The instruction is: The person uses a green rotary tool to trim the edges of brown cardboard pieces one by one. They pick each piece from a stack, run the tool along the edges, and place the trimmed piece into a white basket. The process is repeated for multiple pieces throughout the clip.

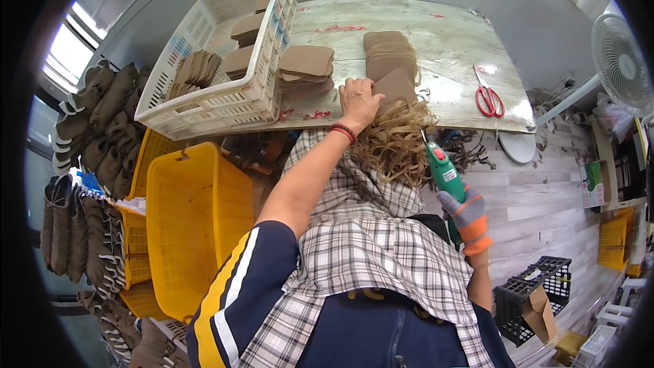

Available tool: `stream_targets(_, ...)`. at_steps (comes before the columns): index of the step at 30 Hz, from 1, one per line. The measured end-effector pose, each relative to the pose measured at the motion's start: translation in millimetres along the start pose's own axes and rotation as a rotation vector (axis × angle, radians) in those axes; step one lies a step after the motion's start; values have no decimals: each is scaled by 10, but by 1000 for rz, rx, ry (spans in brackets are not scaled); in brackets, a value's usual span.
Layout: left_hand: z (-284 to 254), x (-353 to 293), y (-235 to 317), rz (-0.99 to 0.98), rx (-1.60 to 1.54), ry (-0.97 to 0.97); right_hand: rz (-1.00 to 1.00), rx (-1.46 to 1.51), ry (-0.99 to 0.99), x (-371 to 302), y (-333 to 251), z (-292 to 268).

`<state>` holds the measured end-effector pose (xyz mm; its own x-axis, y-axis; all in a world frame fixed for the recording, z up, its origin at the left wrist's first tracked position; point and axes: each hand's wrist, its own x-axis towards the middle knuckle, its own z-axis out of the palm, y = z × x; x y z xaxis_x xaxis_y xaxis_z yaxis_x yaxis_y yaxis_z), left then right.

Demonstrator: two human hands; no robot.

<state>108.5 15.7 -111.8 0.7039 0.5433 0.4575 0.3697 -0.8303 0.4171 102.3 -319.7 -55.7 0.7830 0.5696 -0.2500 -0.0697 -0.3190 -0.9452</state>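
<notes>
The left hand, its bent fingers on strip-fringed brown panels toward 1 o'clock, shows no discernible pinch; the gloved right hand clasps a green handheld power tool at 4 o'clock. The tidy stack, 10 o'clock, appears finished; fringed panels apparently remain.

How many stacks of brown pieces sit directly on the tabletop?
2: the left stack beside the white crate, and the right stack, fanned out by the left hand. Others may be hidden.
</notes>
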Motion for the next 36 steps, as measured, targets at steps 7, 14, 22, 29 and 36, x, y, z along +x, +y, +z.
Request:
stream_targets(7,250,-4,-16,-222,-425,-98,2,17,47,68,43,7)
stream_targets(14,-248,109,511,-441,-1724,34,-44,154,97,337,-293,-15)
stream_targets(22,-326,299,1005,-610,-2361,117,-82,154,125,593,-675,18)
stream_targets(29,-192,238,1101,-658,-2490,89,-86,194,86,562,-677,-16)
stream_targets(36,-184,181,1151,-694,-2519,28,-76,195,79,539,-702,-33)
